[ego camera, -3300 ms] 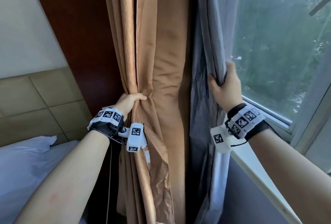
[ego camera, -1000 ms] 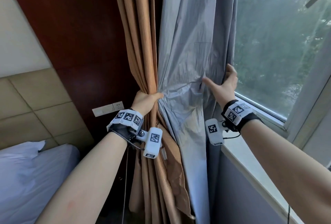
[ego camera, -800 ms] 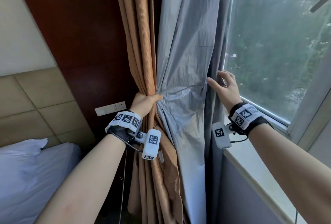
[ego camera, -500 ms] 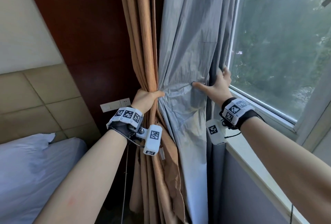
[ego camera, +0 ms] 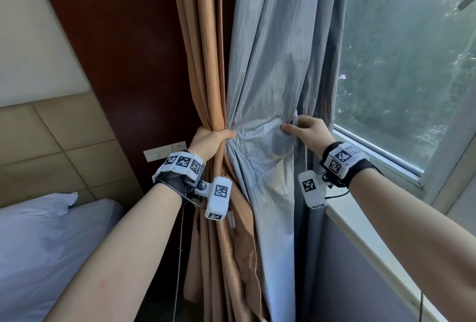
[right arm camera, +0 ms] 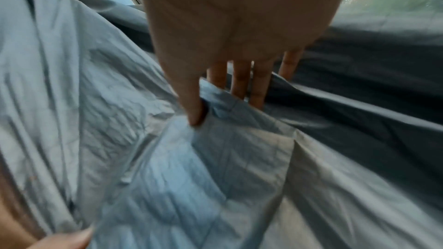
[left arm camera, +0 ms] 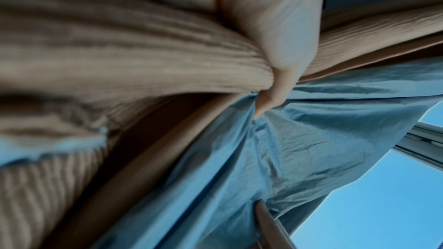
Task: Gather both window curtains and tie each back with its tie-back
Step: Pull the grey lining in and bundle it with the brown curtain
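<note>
Here left hand (ego camera: 209,139) grips tan curtain (ego camera: 206,64); right hand (ego camera: 310,133) pinches grey curtain (ego camera: 278,51).

There are two curtains, one brown curtain (ego camera: 206,64) and one grey curtain (ego camera: 278,51), two hands, a left hand (ego camera: 210,139) and a right hand (ego camera: 309,131), one window (ego camera: 412,64), one wall switch plate (ego camera: 164,150) and one bed (ego camera: 51,239).

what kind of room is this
Most likely a bedroom, perhaps a hotel room: a bed with white sheets and a padded headboard stands beside a big window hung with a brown curtain and its grey lining.
</note>
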